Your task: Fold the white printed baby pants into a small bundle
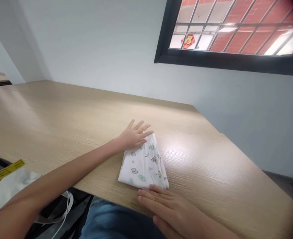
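A white cloth (143,166) printed with small cartoon animals lies folded into a flat, roughly four-sided bundle on the wooden table. My left hand (134,135) rests across its far end, palm down, with the fingers spread and partly on the tabletop. At the near edge of the cloth is my right hand (165,204), its fingers stretched out flat and held close together. Its fingertips lie at the cloth's lower right corner, touching or just beside it. Neither hand grips the fabric.
The light wooden table (74,109) runs back to a pale wall (99,43) with a barred window (226,30) at upper right. A white bag (17,184) with a yellow strip (5,172) and a white cord (64,212) are at lower left, beside my lap.
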### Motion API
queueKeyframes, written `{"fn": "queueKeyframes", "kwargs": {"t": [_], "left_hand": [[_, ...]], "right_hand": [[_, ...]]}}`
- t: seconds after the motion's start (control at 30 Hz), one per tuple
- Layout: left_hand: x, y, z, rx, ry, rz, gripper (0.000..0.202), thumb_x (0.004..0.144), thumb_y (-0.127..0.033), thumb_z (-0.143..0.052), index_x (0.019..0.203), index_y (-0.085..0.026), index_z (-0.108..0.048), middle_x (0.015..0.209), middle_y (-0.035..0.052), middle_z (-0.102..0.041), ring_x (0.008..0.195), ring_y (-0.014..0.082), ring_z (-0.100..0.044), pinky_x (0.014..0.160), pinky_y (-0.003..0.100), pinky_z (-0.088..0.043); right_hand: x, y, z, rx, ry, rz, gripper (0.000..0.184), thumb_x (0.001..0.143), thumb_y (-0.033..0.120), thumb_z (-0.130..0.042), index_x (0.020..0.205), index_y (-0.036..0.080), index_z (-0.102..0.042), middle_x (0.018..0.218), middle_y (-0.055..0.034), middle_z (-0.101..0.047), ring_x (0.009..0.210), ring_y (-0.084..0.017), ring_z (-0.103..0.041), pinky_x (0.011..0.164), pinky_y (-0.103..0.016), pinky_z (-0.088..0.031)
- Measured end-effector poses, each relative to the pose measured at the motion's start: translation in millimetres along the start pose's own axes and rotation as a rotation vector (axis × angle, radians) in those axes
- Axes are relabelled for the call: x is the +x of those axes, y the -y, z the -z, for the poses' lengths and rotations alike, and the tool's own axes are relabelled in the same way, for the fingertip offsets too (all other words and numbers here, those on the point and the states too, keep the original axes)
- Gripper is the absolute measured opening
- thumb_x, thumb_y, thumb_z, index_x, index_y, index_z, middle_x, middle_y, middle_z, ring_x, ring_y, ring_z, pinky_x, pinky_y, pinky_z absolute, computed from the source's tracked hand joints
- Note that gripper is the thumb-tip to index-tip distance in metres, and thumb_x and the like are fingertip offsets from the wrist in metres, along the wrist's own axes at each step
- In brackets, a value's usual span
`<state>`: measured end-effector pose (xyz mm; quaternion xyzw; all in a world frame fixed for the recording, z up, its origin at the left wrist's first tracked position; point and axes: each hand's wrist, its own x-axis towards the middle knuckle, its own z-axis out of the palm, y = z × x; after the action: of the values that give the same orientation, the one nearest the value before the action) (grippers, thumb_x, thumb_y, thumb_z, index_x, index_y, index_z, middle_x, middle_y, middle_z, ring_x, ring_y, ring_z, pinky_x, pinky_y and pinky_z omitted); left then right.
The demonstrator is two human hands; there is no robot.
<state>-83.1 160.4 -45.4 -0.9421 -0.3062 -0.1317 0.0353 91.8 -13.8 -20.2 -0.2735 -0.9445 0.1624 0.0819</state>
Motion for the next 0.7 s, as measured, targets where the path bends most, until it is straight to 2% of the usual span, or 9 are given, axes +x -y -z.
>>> {"fn": "queueKeyframes", "kwargs": {"t": [0.07,0.17,0.23,0.3,0.43,0.47,0.53,0.6,0.7], "left_hand": [[-30.2,-14.8,14.5,-0.033,-0.016,-0.037,0.046,0.091,-0.038,-0.037,0.133,-0.022,-0.034,0.144,0.0055,-0.024,0.134,0.0266,-0.013,0.107,0.05,-0.004],[-79.0,-36.5,35.1,-0.111,0.038,-0.107,0.051,0.084,-0.051,-0.044,0.127,-0.023,-0.043,0.137,0.0036,-0.038,0.132,0.0249,-0.021,0.108,0.046,-0.012],[-104.2,-45.0,40.5,-0.117,0.07,-0.117,0.053,0.081,-0.051,-0.05,0.125,-0.023,-0.046,0.132,0.0037,-0.045,0.13,0.0256,-0.026,0.107,0.045,-0.017],[-119.1,-47.3,36.9,-0.075,0.041,-0.116,0.044,0.084,-0.042,-0.05,0.122,-0.019,-0.049,0.128,0.0049,-0.05,0.126,0.0254,-0.033,0.106,0.044,-0.024],[-120.6,-41.8,19.0,0.018,-0.16,-0.162,0.022,0.085,-0.015,-0.043,0.1,-0.012,-0.058,0.11,0.0081,-0.061,0.118,0.0239,-0.044,0.102,0.042,-0.032],[-117.7,-40.4,16.5,0.003,-0.194,-0.173,0.021,0.084,-0.011,-0.041,0.095,-0.011,-0.059,0.104,0.0081,-0.064,0.117,0.0233,-0.046,0.102,0.041,-0.032],[-111.7,-39.0,16.0,-0.108,-0.183,-0.148,0.022,0.083,-0.009,-0.038,0.087,-0.012,-0.059,0.096,0.0076,-0.065,0.117,0.0223,-0.046,0.101,0.041,-0.033],[-107.2,-39.5,19.4,-0.32,-0.117,-0.028,0.022,0.084,-0.015,-0.037,0.087,-0.014,-0.058,0.096,0.0072,-0.063,0.114,0.0214,-0.047,0.097,0.038,-0.037],[-103.7,-41.7,23.1,-0.704,-0.039,0.255,0.027,0.089,-0.032,-0.035,0.094,-0.016,-0.056,0.096,0.0056,-0.06,0.096,0.0183,-0.055,0.082,0.031,-0.045]], "right_hand": [[-1.1,-11.5,-4.0,-0.054,-0.15,0.01,0.038,0.085,0.009,-0.036,0.121,0.013,-0.048,0.124,-0.0084,-0.053,0.119,-0.014,-0.044,0.106,-0.032,-0.029],[3.5,-35.8,-7.1,-0.139,-0.316,0.017,0.033,0.084,0.01,-0.038,0.113,0.016,-0.052,0.115,-0.0095,-0.059,0.113,-0.018,-0.05,0.102,-0.042,-0.034],[9.1,-49.0,-6.6,-0.179,-0.358,0.0,0.028,0.084,0.012,-0.04,0.108,0.016,-0.054,0.109,-0.01,-0.062,0.107,-0.02,-0.054,0.098,-0.045,-0.038],[14.0,-56.3,-4.9,-0.2,-0.343,-0.023,0.025,0.085,0.013,-0.04,0.104,0.015,-0.055,0.107,-0.0107,-0.062,0.104,-0.021,-0.055,0.094,-0.044,-0.041],[14.6,-59.4,-2.7,-0.188,-0.267,-0.031,0.03,0.085,0.023,-0.045,0.112,0.012,-0.052,0.117,-0.0137,-0.057,0.111,-0.023,-0.05,0.096,-0.045,-0.039],[12.5,-60.0,-3.0,-0.18,-0.24,-0.028,0.038,0.083,0.028,-0.049,0.116,0.011,-0.049,0.121,-0.0148,-0.053,0.114,-0.024,-0.047,0.098,-0.045,-0.037],[6.8,-62.3,-4.4,-0.156,-0.183,-0.033,0.057,0.077,0.037,-0.058,0.124,0.009,-0.042,0.129,-0.016,-0.047,0.12,-0.026,-0.04,0.101,-0.045,-0.033],[1.1,-64.8,-6.3,-0.118,-0.164,-0.042,0.064,0.073,0.036,-0.062,0.127,0.011,-0.039,0.132,-0.0152,-0.043,0.123,-0.025,-0.037,0.102,-0.044,-0.032],[-1.4,-63.9,-6.1,-0.014,-0.217,-0.071,0.043,0.079,0.023,-0.053,0.12,0.016,-0.047,0.124,-0.0115,-0.052,0.114,-0.022,-0.046,0.096,-0.039,-0.038]]}}
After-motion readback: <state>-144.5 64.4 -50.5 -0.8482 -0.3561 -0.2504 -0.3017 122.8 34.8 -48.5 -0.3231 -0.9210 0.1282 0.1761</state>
